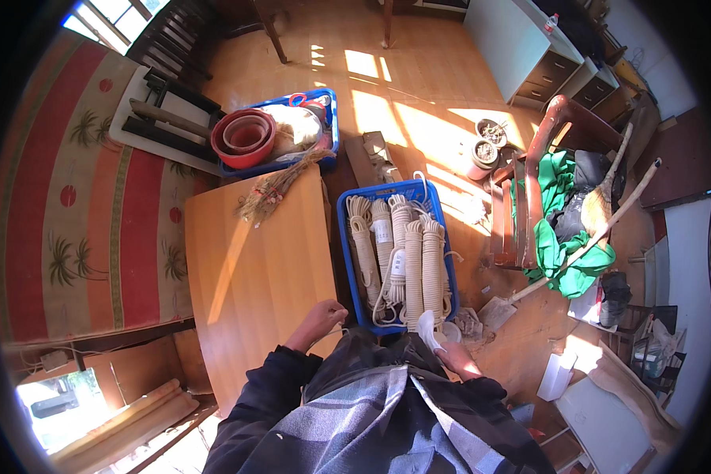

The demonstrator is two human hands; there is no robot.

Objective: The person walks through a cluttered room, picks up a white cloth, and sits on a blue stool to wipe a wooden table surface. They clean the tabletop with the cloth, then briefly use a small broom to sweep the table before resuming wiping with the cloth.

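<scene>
Right in front of me stands a blue plastic crate (342,255), filled with several hanks of off-white rope (413,266). Paper bands with writing wrap a few of the hanks. Loose rope ends hang over the crate's far and right rims. My right hand (455,358), at the crate's near right corner, grips a white sheet-like item (428,329), perhaps paper. My left hand (323,323) has curled fingers beside the crate's near left corner, over the edge of a wooden tabletop (260,249). A thin pale strand shows under it; whether it is held is unclear.
A bundle of dried stalks (278,188) lies on the tabletop's far end. Beyond it, a second blue crate (333,112) carries red bowls (243,139). At right, a wooden chair (533,189) bears green cloth (560,178), with a long stick (592,240) across it. Pots (484,151) stand nearby.
</scene>
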